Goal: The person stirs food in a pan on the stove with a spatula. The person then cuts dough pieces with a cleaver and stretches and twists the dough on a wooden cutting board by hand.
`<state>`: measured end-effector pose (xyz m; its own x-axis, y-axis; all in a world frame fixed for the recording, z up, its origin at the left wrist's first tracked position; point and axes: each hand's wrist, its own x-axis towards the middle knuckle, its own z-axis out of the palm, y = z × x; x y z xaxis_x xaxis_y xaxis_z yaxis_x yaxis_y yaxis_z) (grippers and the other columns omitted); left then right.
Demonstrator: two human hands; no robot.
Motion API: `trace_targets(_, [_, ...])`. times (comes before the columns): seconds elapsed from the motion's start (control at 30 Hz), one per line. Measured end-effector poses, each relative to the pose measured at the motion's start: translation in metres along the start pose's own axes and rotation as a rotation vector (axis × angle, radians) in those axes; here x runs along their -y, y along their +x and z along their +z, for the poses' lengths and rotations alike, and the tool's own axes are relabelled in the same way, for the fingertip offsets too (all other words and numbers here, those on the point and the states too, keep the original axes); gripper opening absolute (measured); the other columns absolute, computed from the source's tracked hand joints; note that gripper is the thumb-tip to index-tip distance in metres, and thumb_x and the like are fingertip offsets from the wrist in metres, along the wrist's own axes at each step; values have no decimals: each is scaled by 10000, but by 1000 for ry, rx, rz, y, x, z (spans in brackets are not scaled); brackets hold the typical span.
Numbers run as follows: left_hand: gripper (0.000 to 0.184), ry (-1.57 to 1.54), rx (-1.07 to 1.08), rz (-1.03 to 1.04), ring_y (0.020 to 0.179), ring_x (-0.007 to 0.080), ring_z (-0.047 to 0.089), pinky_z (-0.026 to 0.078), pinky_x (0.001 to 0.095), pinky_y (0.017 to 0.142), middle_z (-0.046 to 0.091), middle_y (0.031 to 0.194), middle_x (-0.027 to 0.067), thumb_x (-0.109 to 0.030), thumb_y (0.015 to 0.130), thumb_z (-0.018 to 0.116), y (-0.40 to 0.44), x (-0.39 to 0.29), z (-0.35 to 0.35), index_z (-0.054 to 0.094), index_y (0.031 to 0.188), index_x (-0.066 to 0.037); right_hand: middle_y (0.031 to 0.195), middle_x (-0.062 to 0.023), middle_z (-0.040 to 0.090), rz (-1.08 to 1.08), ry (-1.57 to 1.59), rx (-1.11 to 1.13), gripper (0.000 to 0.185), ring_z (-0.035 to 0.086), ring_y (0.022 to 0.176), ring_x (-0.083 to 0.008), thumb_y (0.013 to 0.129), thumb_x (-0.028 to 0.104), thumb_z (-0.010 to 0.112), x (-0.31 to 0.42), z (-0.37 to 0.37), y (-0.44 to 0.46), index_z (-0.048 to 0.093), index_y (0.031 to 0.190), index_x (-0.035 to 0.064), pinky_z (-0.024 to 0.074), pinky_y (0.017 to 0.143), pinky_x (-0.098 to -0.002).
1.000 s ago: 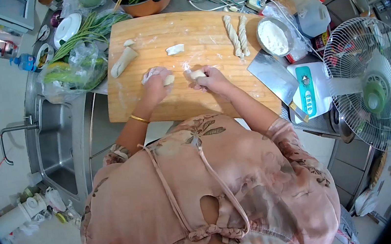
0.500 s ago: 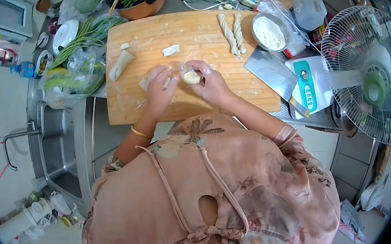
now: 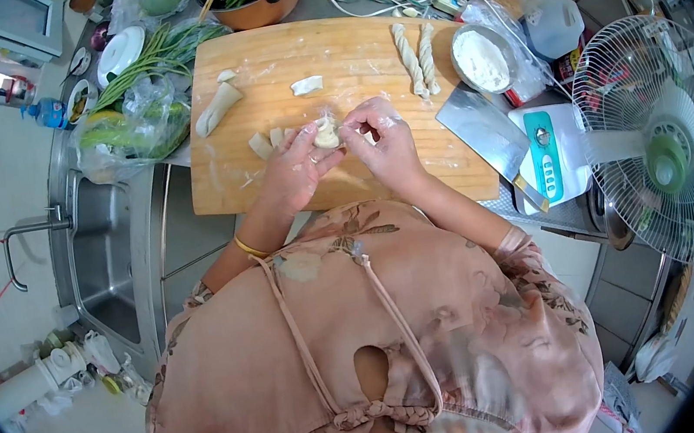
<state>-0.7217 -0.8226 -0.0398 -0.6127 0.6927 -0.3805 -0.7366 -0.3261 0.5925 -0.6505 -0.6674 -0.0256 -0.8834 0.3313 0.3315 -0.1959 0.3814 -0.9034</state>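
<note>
My left hand (image 3: 294, 173) holds a small lump of dough (image 3: 326, 135) between thumb and fingers, a little above the floured wooden board (image 3: 243, 62). Pinched against the lump's right side are the fingertips of my right hand (image 3: 386, 143). Several cut dough pieces (image 3: 260, 145) lie behind my left hand, partly hidden by it. Farther back sit a flat white dough piece (image 3: 307, 86) and, to the left, a thick dough roll (image 3: 219, 109) with a small end piece beside it. Two twisted dough strands (image 3: 409, 59) rest at the back right.
Right of the board are a bowl of flour (image 3: 480, 59), a cleaver (image 3: 485, 130) overlapping the board's edge, a kitchen scale (image 3: 545, 157) and a fan (image 3: 660, 131). Bagged vegetables (image 3: 130, 135) and a sink (image 3: 104, 266) are left. A pot of greens (image 3: 254, 10) stands behind.
The dough lump has passed from my right hand to my left, which has turned palm up. My right hand now pinches the lump's side. The cut pieces behind my left hand show more.
</note>
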Motion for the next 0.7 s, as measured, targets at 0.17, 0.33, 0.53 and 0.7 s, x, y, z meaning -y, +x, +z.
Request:
trace_targets(0.17, [209,36,-65,38,1037,214,569,461,405,918,585,1101,81,-219,964,424,-4,-2,13,514,1095,-84,785,-73,550,-39,-55,17,103,531,698,-161,758,39,665,-3,1,-3,603,839,27,428,591,-261])
trace_targets(0.33, [222,-49,-73,40,999,201,579,480,394,879,588,1079,74,-242,966,424,-8,-3,19,518,1087,-82,787,-81,551,-103,-70,-29,119,535,703,-177,738,42,674,4,2,-3,604,833,30,431,583,-272])
trace_targets(0.53, [233,41,-86,105,995,189,576,486,385,860,586,1053,70,-238,968,420,-10,-2,24,514,1093,-66,776,-101,552,-197,-159,-38,139,532,689,-217,717,44,683,14,1,-1,605,831,28,432,569,-292])
trace_targets(0.7, [239,104,-150,146,938,173,591,507,362,822,584,1014,69,-220,961,435,-13,-2,33,509,1104,-43,786,-125,563,-137,-237,-28,132,556,715,-283,708,54,677,16,3,-1,606,818,34,454,592,-357])
